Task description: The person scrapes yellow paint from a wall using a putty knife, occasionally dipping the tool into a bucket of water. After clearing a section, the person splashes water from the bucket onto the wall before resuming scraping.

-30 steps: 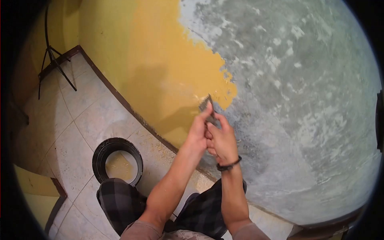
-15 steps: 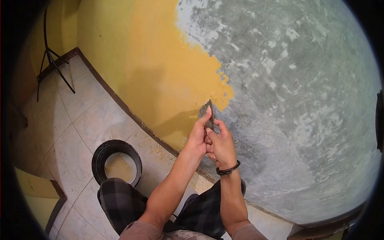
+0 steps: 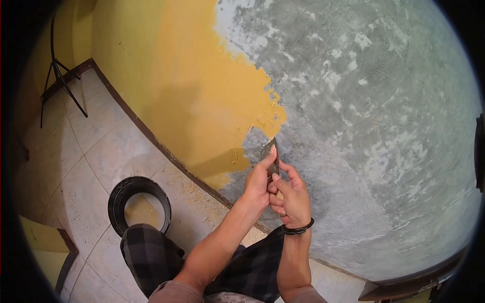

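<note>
Both my hands are closed on a scraper (image 3: 273,162) with a dark, flat metal blade. My left hand (image 3: 259,181) grips it from the left, its thumb pressed along the blade. Around the handle, mostly hidden by fingers, my right hand (image 3: 291,198) is wrapped, a black bracelet on its wrist. The blade's tip meets the wall at the ragged edge of the yellow paint (image 3: 217,111). Bare grey plaster (image 3: 343,166) with whitish patches spreads to the right. Small paint flakes cling near the blade.
A black bucket (image 3: 115,209) with pale yellowish contents stands on the tiled floor (image 3: 83,194) near my left knee. Paint scraps (image 3: 202,202) lie along the wall's dark baseboard (image 3: 151,139). A black tripod stand (image 3: 58,76) is at the far left corner.
My hands and the scraper have moved a little right and down in view. A grey patch of wall now shows left of the blade. The whole scene has shifted slightly left.
</note>
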A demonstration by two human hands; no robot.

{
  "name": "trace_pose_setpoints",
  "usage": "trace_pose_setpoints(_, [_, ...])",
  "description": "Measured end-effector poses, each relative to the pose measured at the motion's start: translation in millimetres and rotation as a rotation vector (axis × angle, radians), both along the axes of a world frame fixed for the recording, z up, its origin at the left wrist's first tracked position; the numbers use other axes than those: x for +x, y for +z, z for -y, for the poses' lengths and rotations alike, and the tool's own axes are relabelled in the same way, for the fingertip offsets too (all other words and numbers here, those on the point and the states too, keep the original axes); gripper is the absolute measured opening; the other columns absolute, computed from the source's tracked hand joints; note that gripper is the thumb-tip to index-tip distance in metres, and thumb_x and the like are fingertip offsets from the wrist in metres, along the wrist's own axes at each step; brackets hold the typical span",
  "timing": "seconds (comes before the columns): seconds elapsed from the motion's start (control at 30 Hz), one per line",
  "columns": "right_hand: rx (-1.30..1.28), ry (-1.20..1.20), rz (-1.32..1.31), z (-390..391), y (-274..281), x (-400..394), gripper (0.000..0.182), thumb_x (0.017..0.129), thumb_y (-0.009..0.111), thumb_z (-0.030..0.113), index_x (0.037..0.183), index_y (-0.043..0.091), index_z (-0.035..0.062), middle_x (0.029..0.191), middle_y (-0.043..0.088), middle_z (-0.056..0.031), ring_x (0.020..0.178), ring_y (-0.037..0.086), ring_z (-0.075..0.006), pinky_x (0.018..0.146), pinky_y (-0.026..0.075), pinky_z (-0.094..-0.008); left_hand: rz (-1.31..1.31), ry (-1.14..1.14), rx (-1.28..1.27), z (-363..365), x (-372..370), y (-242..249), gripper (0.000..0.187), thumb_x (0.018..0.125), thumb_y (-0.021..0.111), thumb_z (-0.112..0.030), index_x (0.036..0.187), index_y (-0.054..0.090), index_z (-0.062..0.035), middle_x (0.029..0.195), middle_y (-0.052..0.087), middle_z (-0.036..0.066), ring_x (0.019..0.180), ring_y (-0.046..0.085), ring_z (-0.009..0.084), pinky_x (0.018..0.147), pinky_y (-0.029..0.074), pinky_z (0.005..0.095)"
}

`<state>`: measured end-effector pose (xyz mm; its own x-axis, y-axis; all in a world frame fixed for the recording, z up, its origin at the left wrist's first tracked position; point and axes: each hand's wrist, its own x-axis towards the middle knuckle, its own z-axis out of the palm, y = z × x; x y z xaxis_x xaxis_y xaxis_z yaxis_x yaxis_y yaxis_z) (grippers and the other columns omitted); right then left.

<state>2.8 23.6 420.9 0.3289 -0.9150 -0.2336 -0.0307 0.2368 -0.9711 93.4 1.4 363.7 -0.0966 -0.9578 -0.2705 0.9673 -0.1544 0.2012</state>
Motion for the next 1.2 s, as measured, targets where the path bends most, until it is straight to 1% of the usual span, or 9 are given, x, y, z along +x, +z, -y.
trace_pose_setpoints(0.4, [-0.09, 0.028, 0.058, -3, 0, 10, 0.031, 0.091, 0.052, 0.007, 0.12, 0.045, 0.0061, 0.065, 0.049, -0.003, 0.04, 0.036, -0.0044, 0.032, 0.022, -0.0183, 0.07, -0.051, 0.048, -4, -2, 12, 0.04, 0.081, 0.063, -0.054, 0.071, 0.051, -0.0173, 0.048, 0.043, -0.003, 0.03, 0.035, 0.0083, 0.027, 0.029, 0.0235])
trace_pose_setpoints(0.47, [-0.042, -0.048, 0.045, -1, -2, 6, 0.03, 0.09, 0.053, 0.008, 0.12, 0.045, 0.0065, 0.066, 0.05, -0.0034, 0.04, 0.036, -0.0044, 0.032, 0.022, -0.0182, 0.124, 0.037, 0.029, 7, -2, -2, 0.044, 0.08, 0.064, -0.055, 0.077, 0.05, -0.0137, 0.056, 0.044, 0.0, 0.033, 0.034, 0.0081, 0.027, 0.025, 0.0245])
trace_pose_setpoints(0.53, [-0.033, -0.06, 0.023, 2, 3, 21, 0.029, 0.09, 0.053, 0.008, 0.119, 0.046, 0.0067, 0.065, 0.05, -0.0034, 0.04, 0.036, -0.0043, 0.032, 0.022, -0.0182, 0.036, -0.08, -0.042, 5, 15, 0, 0.043, 0.08, 0.066, -0.054, 0.075, 0.05, -0.0142, 0.053, 0.042, -0.003, 0.034, 0.033, 0.0071, 0.028, 0.025, 0.0239])
trace_pose_setpoints(0.67, [-0.004, -0.014, 0.056, 2, 3, 14, 0.03, 0.09, 0.053, 0.007, 0.119, 0.046, 0.007, 0.065, 0.049, -0.0032, 0.039, 0.036, -0.0042, 0.031, 0.02, -0.0187, 0.002, 0.008, 0.008, 3, 10, 6, 0.041, 0.08, 0.067, -0.053, 0.073, 0.049, -0.0161, 0.051, 0.039, -0.005, 0.033, 0.028, 0.0056, 0.028, 0.023, 0.0223])
trace_pose_setpoints(0.8, [-0.065, -0.054, 0.008, 7, -3, 22, 0.031, 0.09, 0.054, 0.007, 0.119, 0.046, 0.0066, 0.064, 0.05, -0.0031, 0.038, 0.035, -0.0044, 0.032, 0.021, -0.019, 0.081, 0.012, -0.017, 8, 8, -1, 0.043, 0.082, 0.062, -0.055, 0.066, 0.049, -0.0177, 0.045, 0.04, -0.006, 0.029, 0.034, 0.0082, 0.028, 0.026, 0.0217])
trace_pose_setpoints(0.83, [-0.081, -0.021, 0.03, 17, -7, 33, 0.03, 0.09, 0.053, 0.007, 0.119, 0.046, 0.0063, 0.063, 0.05, -0.0032, 0.038, 0.035, -0.0045, 0.032, 0.021, -0.019, 0.067, 0.082, -0.027, 15, 17, 0, 0.039, 0.081, 0.066, -0.052, 0.073, 0.048, -0.0174, 0.049, 0.038, -0.006, 0.031, 0.029, 0.0055, 0.028, 0.024, 0.0219])
trace_pose_setpoints(0.97, [-0.049, 0.036, 0.032, 17, 0, 47, 0.03, 0.09, 0.053, 0.008, 0.119, 0.045, 0.0058, 0.064, 0.049, -0.0028, 0.039, 0.036, -0.0045, 0.032, 0.021, -0.0194, -0.077, 0.025, -0.134, 16, 41, -8, 0.038, 0.081, 0.064, -0.054, 0.073, 0.049, -0.0189, 0.048, 0.04, -0.005, 0.03, 0.032, 0.0067, 0.027, 0.026, 0.0222])
trace_pose_setpoints(1.07, [-0.074, 0.065, 0.029, 5, 2, 32, 0.029, 0.09, 0.054, 0.008, 0.117, 0.046, 0.006, 0.062, 0.049, -0.0026, 0.038, 0.036, -0.0042, 0.031, 0.021, -0.0202, -0.015, -0.048, -0.023, 3, 22, 1, 0.038, 0.081, 0.065, -0.053, 0.074, 0.05, -0.0187, 0.05, 0.041, -0.005, 0.03, 0.032, 0.0061, 0.027, 0.025, 0.022])
trace_pose_setpoints(1.2, [-0.072, -0.044, -0.004, 11, -7, 34, 0.025, 0.09, 0.054, 0.008, 0.113, 0.047, 0.0057, 0.06, 0.049, -0.0019, 0.038, 0.036, -0.0042, 0.032, 0.021, -0.0202, 0.069, 0.055, -0.02, 11, 22, -4, 0.04, 0.08, 0.064, -0.055, 0.075, 0.052, -0.0174, 0.053, 0.045, -0.003, 0.03, 0.035, 0.0082, 0.026, 0.026, 0.0234])
